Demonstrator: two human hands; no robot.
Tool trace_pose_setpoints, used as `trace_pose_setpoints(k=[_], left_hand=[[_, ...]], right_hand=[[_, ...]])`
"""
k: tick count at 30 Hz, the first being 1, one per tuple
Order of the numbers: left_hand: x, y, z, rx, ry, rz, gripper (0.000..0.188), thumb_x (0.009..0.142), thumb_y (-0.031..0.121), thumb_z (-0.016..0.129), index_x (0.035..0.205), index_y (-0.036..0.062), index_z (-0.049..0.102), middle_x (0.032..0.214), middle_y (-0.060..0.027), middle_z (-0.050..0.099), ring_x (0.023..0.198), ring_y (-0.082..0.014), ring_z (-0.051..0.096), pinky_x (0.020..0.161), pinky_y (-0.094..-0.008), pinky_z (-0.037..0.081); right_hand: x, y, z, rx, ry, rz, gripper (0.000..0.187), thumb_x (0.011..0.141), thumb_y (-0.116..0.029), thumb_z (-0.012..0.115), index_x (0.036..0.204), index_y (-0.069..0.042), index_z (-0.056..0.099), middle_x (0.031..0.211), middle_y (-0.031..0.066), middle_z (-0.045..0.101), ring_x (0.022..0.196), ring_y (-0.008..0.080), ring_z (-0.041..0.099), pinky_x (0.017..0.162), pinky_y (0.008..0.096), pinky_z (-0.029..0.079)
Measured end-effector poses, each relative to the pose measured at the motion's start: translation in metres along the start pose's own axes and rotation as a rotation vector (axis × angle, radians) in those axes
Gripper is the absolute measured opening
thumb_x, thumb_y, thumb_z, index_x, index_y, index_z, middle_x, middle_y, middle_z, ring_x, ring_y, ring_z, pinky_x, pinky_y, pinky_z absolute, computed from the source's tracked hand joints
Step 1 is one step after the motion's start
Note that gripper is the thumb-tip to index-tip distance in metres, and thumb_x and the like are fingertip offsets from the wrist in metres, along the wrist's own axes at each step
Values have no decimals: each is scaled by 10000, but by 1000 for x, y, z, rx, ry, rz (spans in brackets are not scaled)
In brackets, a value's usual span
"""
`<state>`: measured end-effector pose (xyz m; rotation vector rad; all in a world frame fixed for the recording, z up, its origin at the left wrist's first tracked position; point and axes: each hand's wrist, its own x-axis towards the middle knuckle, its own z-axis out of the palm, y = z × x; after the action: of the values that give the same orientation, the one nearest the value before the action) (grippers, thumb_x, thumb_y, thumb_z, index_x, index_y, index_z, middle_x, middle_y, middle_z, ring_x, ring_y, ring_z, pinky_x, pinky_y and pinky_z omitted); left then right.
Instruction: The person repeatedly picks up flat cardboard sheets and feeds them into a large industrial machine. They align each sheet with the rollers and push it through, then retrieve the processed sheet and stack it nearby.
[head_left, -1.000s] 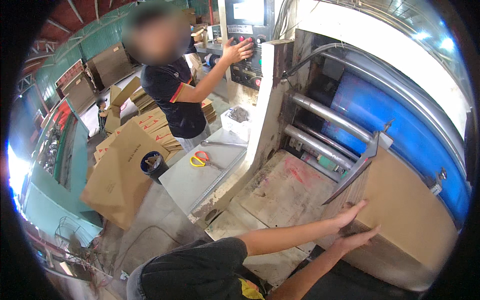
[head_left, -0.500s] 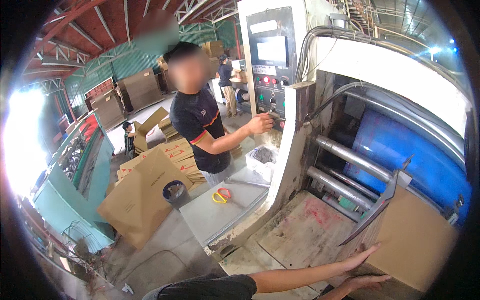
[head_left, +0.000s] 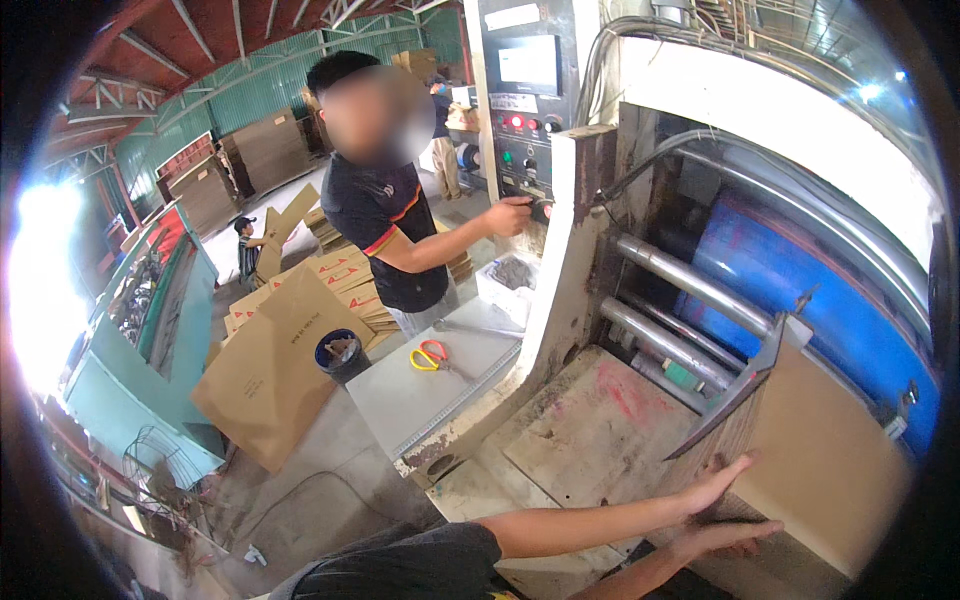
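A thick stack of brown cardboard sheets stands tilted at the lower right, its upper end against a dark metal guide plate of a large machine. My left hand rests with fingers stretched out against the stack's layered near side. Just below it, my right hand also lies flat with extended fingers along that side, by the lower corner. Neither hand is wrapped round a sheet. Part of the fingers on each hand is hidden against the cardboard.
Steel rollers and a blue cylinder lie beyond the guide. A co-worker reaches to the control panel. Yellow-and-red-handled scissors lie on a grey table, beside a dark bucket.
My view has shifted slightly, so the scene sits a little differently. Both hands stay against the stack. The co-worker's hand remains at the panel, while a distant person's cardboard sheet has changed angle.
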<state>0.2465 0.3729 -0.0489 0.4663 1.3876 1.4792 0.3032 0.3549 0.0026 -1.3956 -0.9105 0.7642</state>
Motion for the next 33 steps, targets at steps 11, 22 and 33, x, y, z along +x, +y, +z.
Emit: trace_pose_setpoints(k=[11, 22, 33], left_hand=[[-17, 18, -12, -109, -274, 164, 1160, 846, 835, 447, 1573, -38, 212, 1615, -232, 268, 1469, -333, 326, 1198, -439, 273], [-31, 18, -20, -13, -9, 4, 1115, 829, 775, 562, 1569, -9, 280, 1627, -204, 274, 1489, -323, 285, 1214, -461, 219], [-66, 54, -6, -145, -30, 170, 918, 936, 719, 488, 1557, 58, 348, 1561, -138, 403, 1438, -307, 351, 1185, -455, 278]], right_hand=[[12, 4, 7, -17, 78, 128, 1261, 854, -791, 520, 1568, 63, -73, 1631, 332, -33, 1541, 410, -17, 1234, 552, 144], [-9, 34, -27, 179, -170, 74, 1075, 966, -698, 414, 1584, 18, -97, 1666, 246, -87, 1557, 351, 18, 1255, 482, 97], [20, 94, 11, 355, 87, 270, 1038, 967, -777, 258, 1601, -31, -89, 1674, 198, -105, 1547, 315, 52, 1250, 484, 73]])
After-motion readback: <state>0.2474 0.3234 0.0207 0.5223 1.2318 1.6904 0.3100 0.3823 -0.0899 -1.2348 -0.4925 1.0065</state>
